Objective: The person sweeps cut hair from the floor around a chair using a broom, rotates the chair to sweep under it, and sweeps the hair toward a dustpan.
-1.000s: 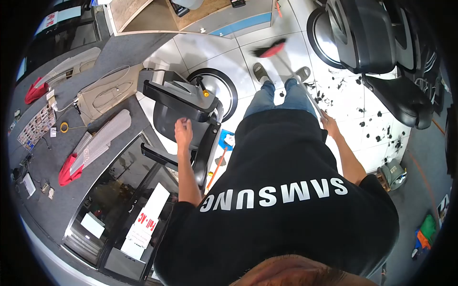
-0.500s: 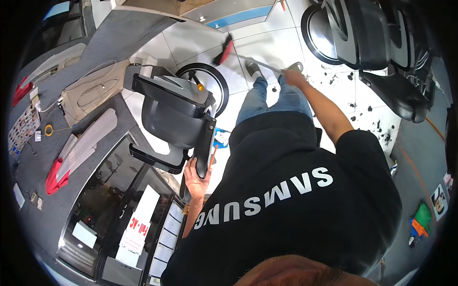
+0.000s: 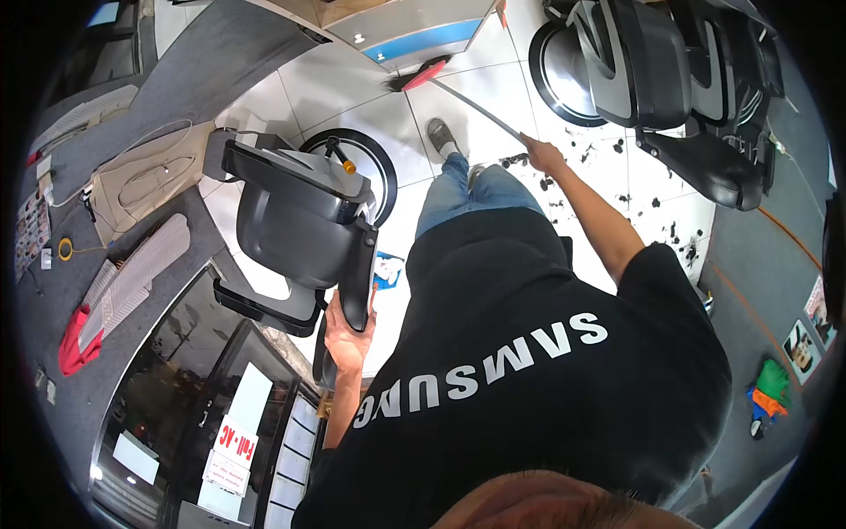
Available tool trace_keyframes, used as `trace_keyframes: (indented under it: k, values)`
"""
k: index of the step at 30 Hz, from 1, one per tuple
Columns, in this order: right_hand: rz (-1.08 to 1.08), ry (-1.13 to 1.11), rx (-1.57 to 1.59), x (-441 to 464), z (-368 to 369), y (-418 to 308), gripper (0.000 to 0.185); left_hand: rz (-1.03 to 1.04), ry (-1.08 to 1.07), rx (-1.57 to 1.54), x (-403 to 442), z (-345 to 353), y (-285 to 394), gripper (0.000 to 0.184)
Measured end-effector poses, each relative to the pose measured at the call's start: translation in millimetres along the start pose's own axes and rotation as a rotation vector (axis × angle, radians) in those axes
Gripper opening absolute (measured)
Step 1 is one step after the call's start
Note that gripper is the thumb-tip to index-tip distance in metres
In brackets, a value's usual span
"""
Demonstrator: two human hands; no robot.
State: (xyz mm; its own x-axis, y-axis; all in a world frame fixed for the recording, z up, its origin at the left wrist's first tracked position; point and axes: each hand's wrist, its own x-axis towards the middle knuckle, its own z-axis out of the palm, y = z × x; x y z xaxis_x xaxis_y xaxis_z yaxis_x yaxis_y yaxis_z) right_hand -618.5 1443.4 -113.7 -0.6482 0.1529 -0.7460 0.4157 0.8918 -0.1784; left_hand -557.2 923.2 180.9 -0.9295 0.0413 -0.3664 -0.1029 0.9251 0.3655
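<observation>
Head view, starting at the left: a red and striped cloth (image 3: 141, 286) lies well to the left of both my grips. Nearer in, a black barber chair (image 3: 286, 227) stands ahead and left of my left grip (image 3: 350, 341), which is clamped on the end of the chair's armrest (image 3: 359, 282), its forearm coming up from behind with the wrist fairly straight. Just ahead of that grip, beside the armrest, a blue tray-like thing (image 3: 384, 283) with something white on it sits partly hidden on the floor. Farther ahead, between my two grips, is the broom (image 3: 425, 76), its red head down near a blue-fronted cabinet (image 3: 432, 42), bristles leftward; no gathered heap shows there. Its handle slants back into my right grip (image 3: 545, 157), fingers closed round it, the arm reaching forward with the elbow nearly straight. To the right of that grip, dark clumps (image 3: 619, 146) lie scattered over the tiles, some near the second chair (image 3: 652, 62). I judge the sweeping only partway, since those clumps remain loose and ungathered.
</observation>
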Motion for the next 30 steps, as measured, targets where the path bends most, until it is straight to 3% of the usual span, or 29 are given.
trace_keyframes:
  k: [3, 6, 10, 11, 18, 22, 25, 27, 29, 30]
  values:
    - [-0.026, -0.032, -0.005, 15, 20, 4, 0.060, 0.017, 0.006, 0.055, -2, 4, -1, 0.074]
    - [0.017, -0.009, 0.040, -19, 99, 59, 0.063, 0.038, -0.004, 0.078, -3, 3, 2, 0.073]
    - [0.233, -0.098, 0.147, -167, 181, 119, 0.060, 0.046, 0.010, 0.061, -7, 11, -11, 0.066]
    - [0.325, -0.245, 0.143, -202, 175, 118, 0.065, 0.039, 0.008, 0.072, -9, 12, -9, 0.065]
    - [0.330, 0.103, 0.400, -346, 252, 162, 0.046, 0.095, 0.048, 0.183, -13, 19, -14, 0.063]
    - [0.188, 0.170, 0.469, -301, 245, 134, 0.046, 0.082, 0.034, 0.197, -10, 22, -17, 0.065]
    - [-0.044, 0.327, 0.407, -194, 250, 110, 0.047, -0.003, 0.002, 0.226, -8, 22, -9, 0.065]
    - [-0.021, 0.177, 0.536, -134, 215, 71, 0.048, 0.022, 0.031, 0.200, -4, 25, -10, 0.063]
    - [0.043, 0.018, 0.469, -90, 186, 43, 0.051, 0.024, 0.049, 0.188, -1, 24, -9, 0.062]
    - [0.034, 0.085, 0.429, -85, 186, 38, 0.051, -0.013, 0.024, 0.206, 1, 23, -5, 0.065]
